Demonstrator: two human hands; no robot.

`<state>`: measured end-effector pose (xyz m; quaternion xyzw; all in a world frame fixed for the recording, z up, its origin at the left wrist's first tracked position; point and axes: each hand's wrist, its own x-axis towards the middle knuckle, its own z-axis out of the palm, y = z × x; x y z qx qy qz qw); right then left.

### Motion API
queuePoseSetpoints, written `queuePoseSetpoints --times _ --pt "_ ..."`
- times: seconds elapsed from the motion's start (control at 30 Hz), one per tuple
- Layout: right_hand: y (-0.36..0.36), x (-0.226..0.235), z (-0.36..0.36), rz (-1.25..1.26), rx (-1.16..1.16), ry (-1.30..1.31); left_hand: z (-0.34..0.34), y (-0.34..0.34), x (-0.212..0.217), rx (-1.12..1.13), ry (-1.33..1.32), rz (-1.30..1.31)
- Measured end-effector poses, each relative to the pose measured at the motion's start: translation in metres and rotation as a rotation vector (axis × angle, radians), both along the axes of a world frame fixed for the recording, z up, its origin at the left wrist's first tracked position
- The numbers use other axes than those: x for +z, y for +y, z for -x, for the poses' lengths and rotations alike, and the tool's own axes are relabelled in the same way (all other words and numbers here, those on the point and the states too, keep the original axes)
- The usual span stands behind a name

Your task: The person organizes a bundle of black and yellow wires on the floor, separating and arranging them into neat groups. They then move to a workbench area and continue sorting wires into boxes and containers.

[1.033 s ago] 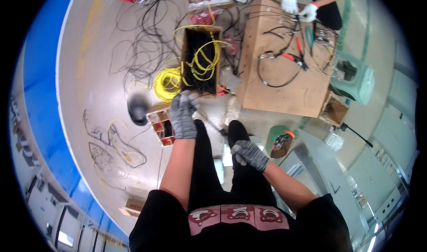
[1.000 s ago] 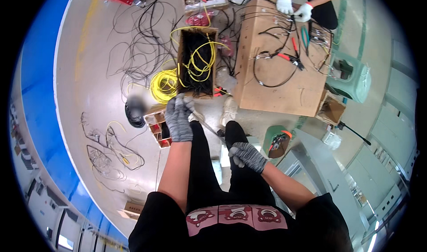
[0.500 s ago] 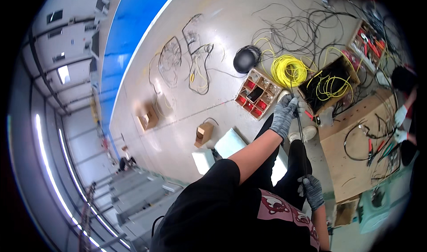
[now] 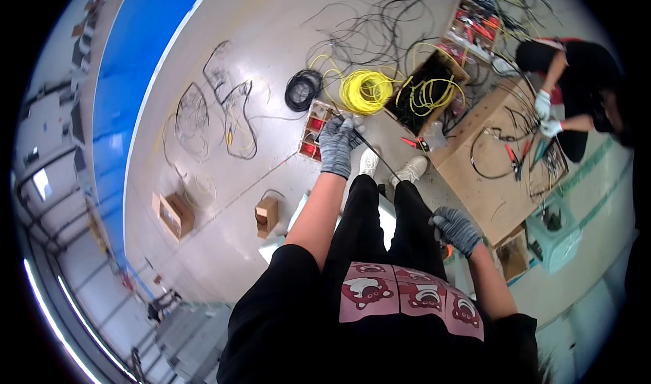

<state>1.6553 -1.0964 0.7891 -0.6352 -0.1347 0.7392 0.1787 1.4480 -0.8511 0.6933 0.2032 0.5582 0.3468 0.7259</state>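
My left hand point(image 4: 337, 147), in a grey knit glove, is closed around one end of a thin black cable point(image 4: 386, 165). The cable runs taut and slanting over my legs to my right hand point(image 4: 456, 230), gloved alike, whose fingers are curled on it. Just beyond my left hand lies a wooden compartment box point(image 4: 308, 138) with red small parts, partly hidden by that hand. A coil of yellow cable point(image 4: 367, 91) sits on the floor past it, beside a coil of black cable point(image 4: 303, 90).
At right a person in white gloves point(image 4: 544, 106) works over a cardboard sheet point(image 4: 475, 187) with pliers point(image 4: 512, 160). A carton point(image 4: 401, 117) holds yellow and black cable. A teal stool point(image 4: 556, 245) stands near right; small cardboard boxes point(image 4: 174, 216) and loose wires lie at left.
My view has turned, bringing the person at right further in. My hands now sit more to the left in view, and the cable between them slants more.
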Motion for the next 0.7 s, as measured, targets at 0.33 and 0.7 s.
queuePoseSetpoints --times 0.33,0.7 --pt "-0.065 0.034 0.039 -0.187 -0.922 -0.390 0.004 -0.005 0.032 -0.473 -0.135 -0.075" --pt "-0.114 0.071 0.072 -0.671 -2.276 -0.313 0.000 -0.073 0.059 -0.987 -0.268 0.263"
